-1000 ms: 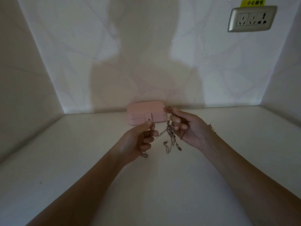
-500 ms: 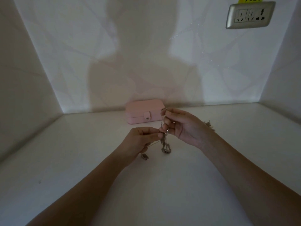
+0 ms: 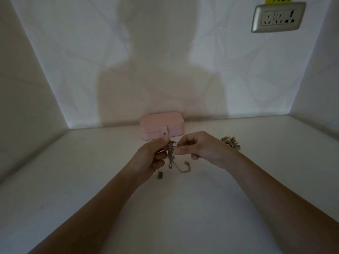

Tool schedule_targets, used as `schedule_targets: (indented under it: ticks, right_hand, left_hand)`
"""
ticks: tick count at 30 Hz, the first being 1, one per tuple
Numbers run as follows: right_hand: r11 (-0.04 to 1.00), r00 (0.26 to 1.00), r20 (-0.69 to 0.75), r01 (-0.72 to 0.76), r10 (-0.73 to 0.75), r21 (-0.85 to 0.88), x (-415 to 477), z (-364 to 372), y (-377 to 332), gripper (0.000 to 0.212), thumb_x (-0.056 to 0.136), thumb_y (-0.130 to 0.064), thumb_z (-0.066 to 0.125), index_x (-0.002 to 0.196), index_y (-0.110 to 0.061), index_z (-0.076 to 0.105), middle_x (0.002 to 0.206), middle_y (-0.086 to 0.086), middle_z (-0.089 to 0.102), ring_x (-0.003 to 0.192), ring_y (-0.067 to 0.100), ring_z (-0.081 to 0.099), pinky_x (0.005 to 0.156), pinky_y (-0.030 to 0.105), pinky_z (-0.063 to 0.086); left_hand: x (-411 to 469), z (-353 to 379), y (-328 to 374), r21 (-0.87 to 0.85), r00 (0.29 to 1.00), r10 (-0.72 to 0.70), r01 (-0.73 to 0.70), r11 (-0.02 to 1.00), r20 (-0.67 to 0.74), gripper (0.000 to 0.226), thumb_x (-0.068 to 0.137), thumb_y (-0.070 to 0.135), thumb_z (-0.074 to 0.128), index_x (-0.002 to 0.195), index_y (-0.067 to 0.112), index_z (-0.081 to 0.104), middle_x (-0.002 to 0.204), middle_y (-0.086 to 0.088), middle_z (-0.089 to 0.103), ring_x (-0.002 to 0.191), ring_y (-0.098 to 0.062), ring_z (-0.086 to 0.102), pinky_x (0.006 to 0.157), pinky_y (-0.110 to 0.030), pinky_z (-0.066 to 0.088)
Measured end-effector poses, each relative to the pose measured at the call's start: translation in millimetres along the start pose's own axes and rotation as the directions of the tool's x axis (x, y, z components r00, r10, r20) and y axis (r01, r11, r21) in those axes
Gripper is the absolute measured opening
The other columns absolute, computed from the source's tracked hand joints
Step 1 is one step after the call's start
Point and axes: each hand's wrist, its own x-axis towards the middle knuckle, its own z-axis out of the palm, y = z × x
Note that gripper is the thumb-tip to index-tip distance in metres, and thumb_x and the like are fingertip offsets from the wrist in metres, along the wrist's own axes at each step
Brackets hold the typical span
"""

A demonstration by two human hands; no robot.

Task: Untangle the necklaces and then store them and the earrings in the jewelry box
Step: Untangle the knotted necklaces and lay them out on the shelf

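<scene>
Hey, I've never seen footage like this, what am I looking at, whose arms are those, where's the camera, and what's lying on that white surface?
There is no machine here. These are a person's two bare arms, filmed by one wide-angle camera worn on their head, looking forward and down. That is why the arms reach in from the bottom edge.

The left hand and the right hand both pinch a tangled bunch of necklaces held between them, with a loop and a small pendant dangling.

On the white surface, against the back wall, sits a pink jewelry box, closed with its snap tab down. Right of the right hand lies a small heap of jewelry, too small to tell piece by piece. A power socket is high on the wall.
</scene>
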Motion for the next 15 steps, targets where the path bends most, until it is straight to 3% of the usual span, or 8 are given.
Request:
schedule_targets:
  ticks: [3, 6, 9, 13, 15]
  right_hand:
    - [0.998, 0.999, 0.01, -0.035, 0.035, -0.056, 0.1, 4.1, 0.0, 0.015, 0.077, -0.025, 0.078, 0.074, -0.016, 0.067, 0.051, -0.018, 0.048, 0.044, -0.003, 0.041, 0.049, 0.013, 0.027]
    - [1.0, 0.999, -0.046, -0.006, 0.006, -0.006, 1.5, 2.6, 2.8, 0.021, 0.075, -0.027, 0.079, 0.082, -0.008, 0.073, 0.062, -0.012, 0.058, 0.057, -0.002, 0.048, 0.058, 0.016, 0.036]
    - [1.0, 0.997, -0.077, -0.004, 0.006, 0.024, 2.7, 2.5, 5.8, 0.025, 0.073, -0.025, 0.081, 0.087, -0.005, 0.075, 0.071, -0.004, 0.063, 0.07, 0.005, 0.053, 0.067, 0.015, 0.044]
    - [0.998, 0.997, -0.077, 0.001, 0.005, 0.069, 4.6, 1.4, 7.4, 0.017, 0.073, -0.012, 0.08, 0.088, -0.005, 0.074, 0.084, 0.004, 0.071, 0.085, 0.009, 0.064, 0.091, 0.024, 0.048]
    - [0.994, 0.999, -0.041, -0.018, 0.023, 0.104, 6.1, 0.1, 7.7, 0.015, 0.075, -0.013, 0.078, 0.087, -0.008, 0.072, 0.083, 0.002, 0.07, 0.088, 0.011, 0.061, 0.091, 0.027, 0.045]
  left_hand:
    - [-0.8, 1.4, -4.1, 0.111, 0.998, 0.026, -0.032, 0.993, 0.055, 0.019, 0.084, 0.03, 0.055, 0.083, 0.014, 0.065, 0.064, 0.006, 0.049, 0.051, -0.003, 0.03, 0.044, -0.014, 0.022]
    - [0.0, -0.1, -4.9, 0.216, 0.998, 0.063, -0.067, 0.974, 0.025, 0.014, 0.082, 0.025, 0.061, 0.077, 0.019, 0.073, 0.06, 0.005, 0.04, 0.052, -0.005, 0.026, 0.044, -0.014, 0.024]
    - [0.5, -1.0, -6.6, 0.308, 0.997, 0.075, -0.067, 0.949, -0.015, 0.017, 0.093, 0.019, 0.056, 0.085, 0.015, 0.071, 0.055, 0.009, 0.044, 0.049, -0.004, 0.03, 0.044, -0.014, 0.026]
    - [-1.1, 0.2, -7.7, 0.305, 0.999, 0.037, -0.028, 0.952, -0.025, 0.027, 0.09, 0.034, 0.057, 0.092, 0.009, 0.068, 0.049, 0.01, 0.034, 0.044, -0.004, 0.025, 0.04, -0.014, 0.025]
    - [-1.2, 0.6, -6.9, 0.248, 1.0, 0.02, -0.021, 0.969, 0.009, 0.029, 0.084, 0.038, 0.058, 0.089, 0.01, 0.067, 0.053, 0.009, 0.029, 0.045, -0.004, 0.023, 0.04, -0.014, 0.023]
